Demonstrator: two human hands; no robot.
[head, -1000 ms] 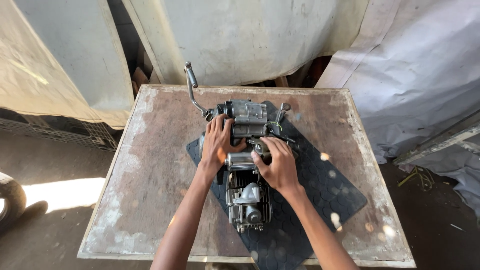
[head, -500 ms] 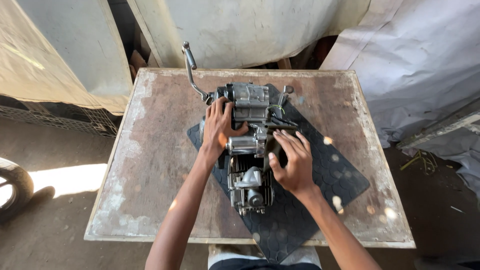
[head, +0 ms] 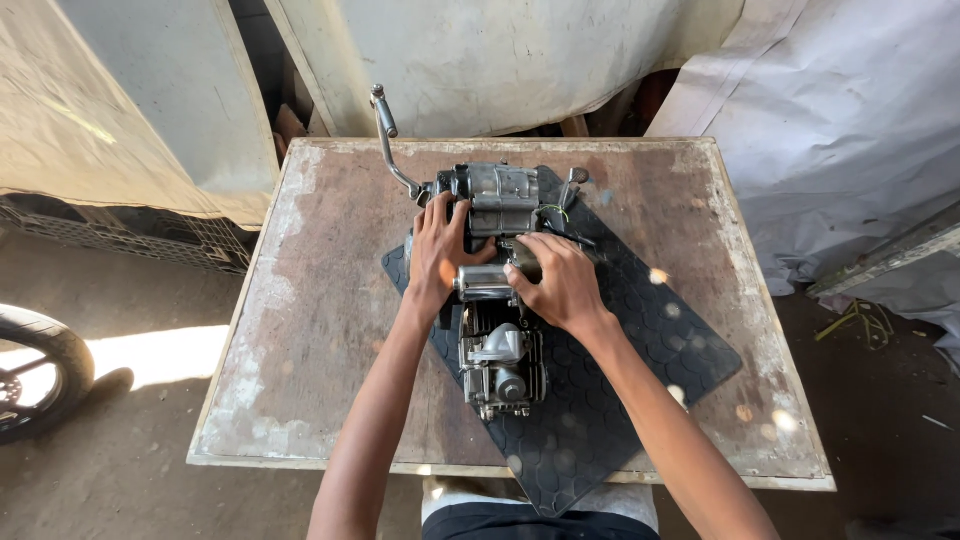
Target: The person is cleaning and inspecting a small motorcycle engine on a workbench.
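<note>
Both hands, L (head: 438, 250) & R (head: 562, 282), clamped on engine (head: 500, 300) atop black mat (head: 640, 340), worn table (head: 320, 300).

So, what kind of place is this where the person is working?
Most likely a small motorcycle repair workshop. Both hands, left hand and right hand, rest on a motorcycle engine lying on a black rubber mat on a worn table. A wheel stands on the dirt floor.
</note>
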